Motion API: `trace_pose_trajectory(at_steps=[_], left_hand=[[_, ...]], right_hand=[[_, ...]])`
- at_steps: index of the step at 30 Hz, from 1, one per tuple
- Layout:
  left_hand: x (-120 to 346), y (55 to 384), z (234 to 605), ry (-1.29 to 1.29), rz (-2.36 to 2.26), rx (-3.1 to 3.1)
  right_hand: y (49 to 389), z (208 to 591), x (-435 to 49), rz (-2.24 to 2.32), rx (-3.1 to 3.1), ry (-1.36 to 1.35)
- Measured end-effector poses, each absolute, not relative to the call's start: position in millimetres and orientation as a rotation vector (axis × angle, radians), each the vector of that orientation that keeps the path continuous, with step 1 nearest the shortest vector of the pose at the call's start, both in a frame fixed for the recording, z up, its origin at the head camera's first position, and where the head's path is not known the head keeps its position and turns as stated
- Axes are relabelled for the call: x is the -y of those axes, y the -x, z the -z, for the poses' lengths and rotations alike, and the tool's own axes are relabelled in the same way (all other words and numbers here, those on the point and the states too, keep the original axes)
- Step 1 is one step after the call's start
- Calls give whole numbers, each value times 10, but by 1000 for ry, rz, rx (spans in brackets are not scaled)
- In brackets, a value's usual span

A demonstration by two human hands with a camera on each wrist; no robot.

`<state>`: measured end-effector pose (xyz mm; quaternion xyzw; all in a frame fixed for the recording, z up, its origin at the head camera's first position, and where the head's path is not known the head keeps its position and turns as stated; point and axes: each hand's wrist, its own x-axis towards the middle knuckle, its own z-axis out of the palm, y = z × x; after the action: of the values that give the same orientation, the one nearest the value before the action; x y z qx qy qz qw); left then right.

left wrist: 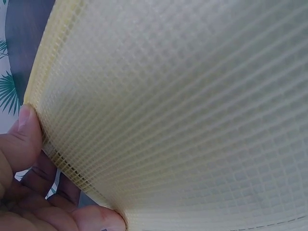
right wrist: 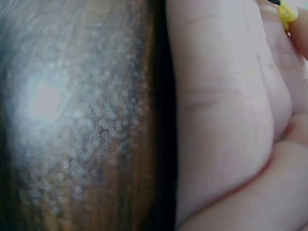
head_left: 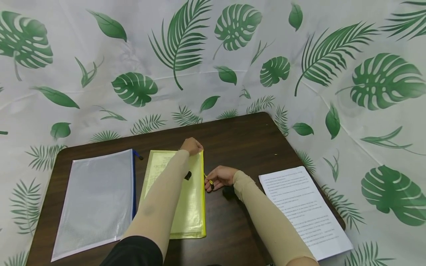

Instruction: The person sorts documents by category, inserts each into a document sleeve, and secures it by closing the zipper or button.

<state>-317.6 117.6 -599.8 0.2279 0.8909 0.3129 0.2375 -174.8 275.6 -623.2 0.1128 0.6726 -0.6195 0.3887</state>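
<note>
A yellow mesh zip pouch (head_left: 190, 210) lies on the dark table, with a printed sheet (head_left: 161, 162) showing through it. My left hand (head_left: 192, 146) grips its top right corner; in the left wrist view thumb and fingers pinch the edge of the mesh (left wrist: 163, 106), which is pulled into folds. Beside the pouch's right edge, my right hand (head_left: 222, 177) pinches the yellow zipper pull cord (head_left: 211, 182) with its dark end. The right wrist view shows curled fingers (right wrist: 221, 96) close up, with a bit of yellow cord (right wrist: 287, 17) at the top corner.
To the left lies a clear mesh zip pouch (head_left: 100, 199) with a blue zipper edge and a blue pull (head_left: 137, 154). A stack of printed paper (head_left: 306, 214) lies at the right table edge. Behind the wooden table (head_left: 233, 135) hangs a leaf-patterned cloth (head_left: 246, 96).
</note>
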Motion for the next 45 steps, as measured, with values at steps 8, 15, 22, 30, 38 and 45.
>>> trace_pose_trajectory(at_steps=[8,15,22,30,38,45], left_hand=[[-1160,3170,6022,-644,-846,-2444],[-1141,3170,6015,-634,-851,-2432],[-1133,3112,5943,-606,-872,-2418],[-1153,3160,5967,-624,-849,-2421],[-1136,3150,5936,-645,-851,-2432],[-1149,3154,5935,-643,-857,-2429]], right_hand=[[1697,6283,-2754,1582,-1705,-256],[1684,6257,-2733,1577,-1714,-238],[1678,6223,-2725,1569,-1732,-228],[1694,6247,-2736,1576,-1729,-255],[1662,6180,-2709,1579,-1769,-214],[1593,6097,-2692,1531,-1756,-134]])
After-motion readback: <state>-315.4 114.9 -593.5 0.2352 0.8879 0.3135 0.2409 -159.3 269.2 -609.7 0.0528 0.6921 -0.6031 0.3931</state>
